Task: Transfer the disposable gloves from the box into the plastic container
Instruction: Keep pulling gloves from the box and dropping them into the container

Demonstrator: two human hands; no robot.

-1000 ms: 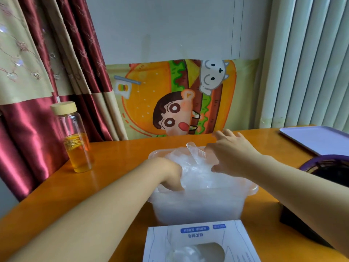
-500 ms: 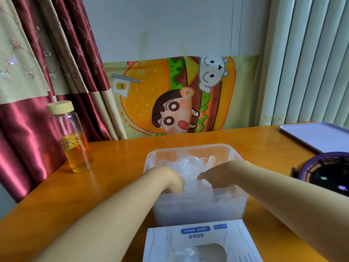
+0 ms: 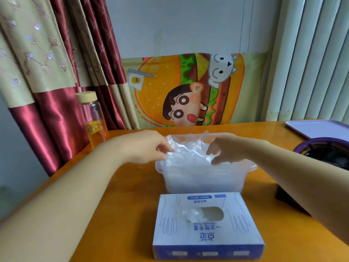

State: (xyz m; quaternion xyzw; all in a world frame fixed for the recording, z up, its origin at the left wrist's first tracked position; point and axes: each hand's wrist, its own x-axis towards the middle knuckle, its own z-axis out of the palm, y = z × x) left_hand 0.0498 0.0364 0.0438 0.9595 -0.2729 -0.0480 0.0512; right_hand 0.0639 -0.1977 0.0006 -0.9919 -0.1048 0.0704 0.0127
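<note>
Gloves sit bunched in the container; left hand and right hand each pinch them, probably to flatten them.

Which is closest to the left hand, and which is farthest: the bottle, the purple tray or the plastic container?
1. Plastic container: nearest. The left hand is right at its left rim, pinching a glove over it.
2. Bottle: next, standing on the table to the hand's left.
3. Purple tray: farthest, at the table's far right edge.
</note>
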